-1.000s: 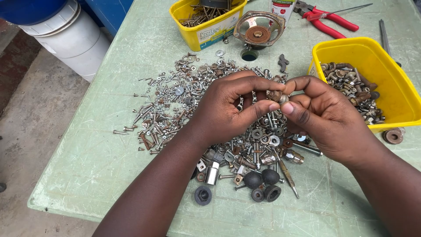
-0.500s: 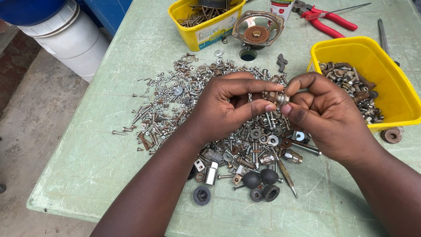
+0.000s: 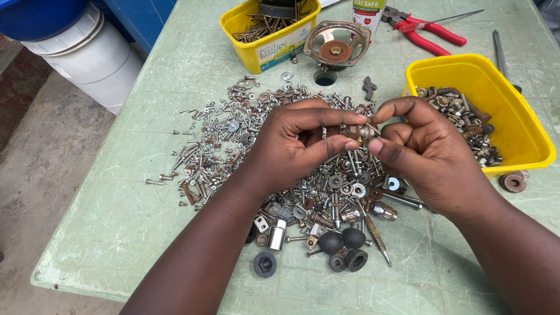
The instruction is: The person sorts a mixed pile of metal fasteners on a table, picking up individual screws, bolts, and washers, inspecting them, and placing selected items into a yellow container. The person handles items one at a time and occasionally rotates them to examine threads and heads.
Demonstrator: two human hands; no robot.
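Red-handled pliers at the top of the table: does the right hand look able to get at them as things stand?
Probably not at once: the right hand shares a grip on a small metal fitting with the left hand. Otherwise the way looks free; the red-handled pliers lie uncovered.

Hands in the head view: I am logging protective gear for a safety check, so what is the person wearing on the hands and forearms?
Nothing shows on either. The left hand and the right hand are bare: no gloves, rings, watch or bands. Both forearms are uncovered to the picture's edge, with no sleeve in view. Fingernails are short and unpainted.
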